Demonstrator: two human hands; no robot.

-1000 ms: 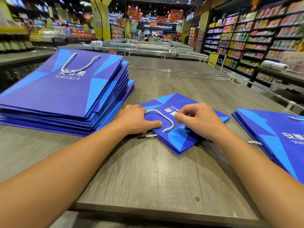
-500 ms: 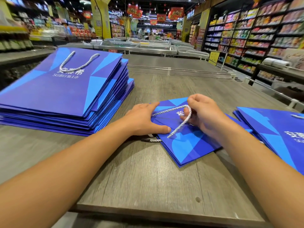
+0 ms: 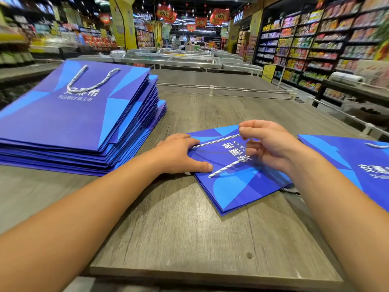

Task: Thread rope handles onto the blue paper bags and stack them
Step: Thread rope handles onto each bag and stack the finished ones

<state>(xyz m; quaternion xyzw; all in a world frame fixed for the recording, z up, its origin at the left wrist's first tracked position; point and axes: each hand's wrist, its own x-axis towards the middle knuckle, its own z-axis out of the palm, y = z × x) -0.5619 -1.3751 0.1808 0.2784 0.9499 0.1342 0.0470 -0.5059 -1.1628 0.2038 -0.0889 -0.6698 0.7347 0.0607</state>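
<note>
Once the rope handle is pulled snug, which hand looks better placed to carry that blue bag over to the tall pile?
Probably the left hand. It rests flat on the blue paper bag, on the side nearest the tall stack of blue bags, while the right hand pinches the white twisted rope handle.

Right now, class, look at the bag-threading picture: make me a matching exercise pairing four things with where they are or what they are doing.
Things:
1. left hand
2. right hand
3. tall stack of bags
4. white rope

States:
A. piled at the table's left
B. pinches the rope, lifted above the bag
C. runs taut between the two hands
D. presses the bag flat on the table

Pairs: 1-D, 2-B, 3-A, 4-C
</note>
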